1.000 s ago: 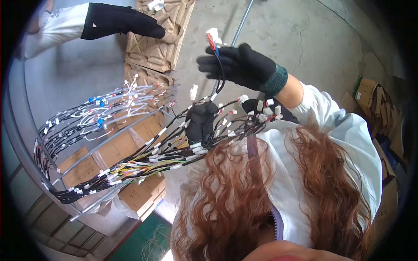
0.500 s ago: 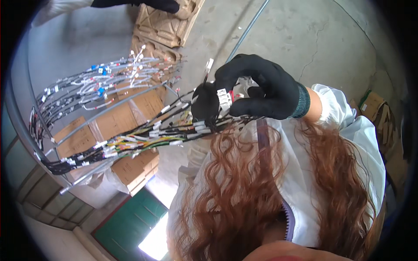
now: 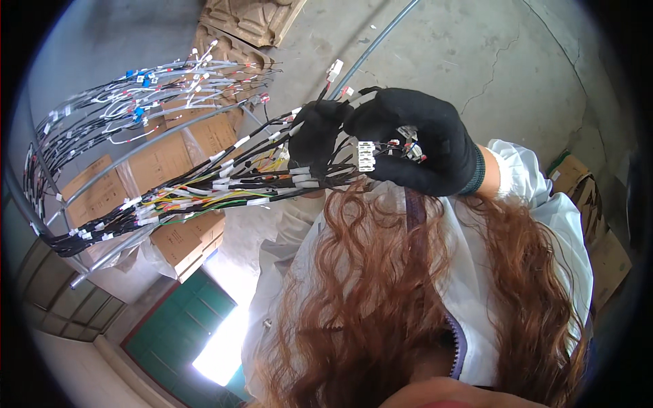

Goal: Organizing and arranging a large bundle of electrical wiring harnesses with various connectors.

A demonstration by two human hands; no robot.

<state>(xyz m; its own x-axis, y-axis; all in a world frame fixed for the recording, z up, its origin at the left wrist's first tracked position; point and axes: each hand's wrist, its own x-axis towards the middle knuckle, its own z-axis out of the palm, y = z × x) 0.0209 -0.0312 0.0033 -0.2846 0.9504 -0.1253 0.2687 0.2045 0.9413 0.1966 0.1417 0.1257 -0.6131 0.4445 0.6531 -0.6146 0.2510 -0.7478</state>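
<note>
My left hand (image 3: 315,134), in a black glove, is closed around a bundle of wires (image 3: 224,182) with black, yellow and green strands and white tags. Its fingertips are partly hidden. Just to the right, my right hand (image 3: 428,139), also black-gloved with a green cuff, curls with thumb and fingers around a white connector (image 3: 366,156). The connector's slotted face shows by the thumb tip. Several small connectors on thin wires (image 3: 409,144) lie within the curve of this hand. A white plug (image 3: 334,70) on a dark wire sticks up above my left hand.
At left, more grey and black wires (image 3: 146,95) with blue and white connectors hang over a metal tube frame (image 3: 102,248). Cardboard boxes (image 3: 160,162) stand beneath it. Moulded brown pallets (image 3: 255,20) lie beyond. A blue-grey pole (image 3: 377,44) crosses the concrete floor, and flattened cardboard (image 3: 605,258) lies at right.
The white connector has turned, showing its slotted face, and my right hand has shifted slightly. The wires and frame appear lower left. A sleeve and dark glove at the upper left have left view.
</note>
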